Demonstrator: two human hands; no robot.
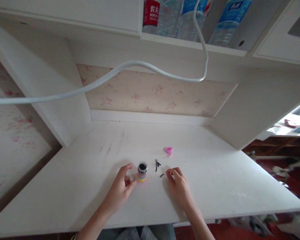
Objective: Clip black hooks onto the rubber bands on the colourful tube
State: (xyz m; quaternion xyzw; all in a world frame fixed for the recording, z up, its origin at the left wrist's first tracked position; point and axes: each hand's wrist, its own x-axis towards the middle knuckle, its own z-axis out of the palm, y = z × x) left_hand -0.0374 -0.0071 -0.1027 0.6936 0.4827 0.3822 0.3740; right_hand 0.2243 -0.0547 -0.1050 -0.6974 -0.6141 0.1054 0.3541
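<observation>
A small clear jar [142, 171] stands upright and uncapped, with black contents at its mouth and pink, blue and yellow bands lower down. My left hand [122, 185] curves around its left side, thumb and fingers apart, the thumb close to the jar's base; contact is unclear. To the right lies a cluster of thin black pieces [157, 165], too small to name. One single dark piece [162, 175] rests just left of my right hand [178, 185]. That hand is low over the table, its fingers curled and fingertips drawn together; anything between them is hidden.
A small pink cup-shaped cap [169, 150] sits behind the black pieces on the white table [215, 183]. Overhead, a white cable [140, 63] crosses in front of a shelf [195, 45] holding plastic bottles [167, 20]. White side panels flank the table.
</observation>
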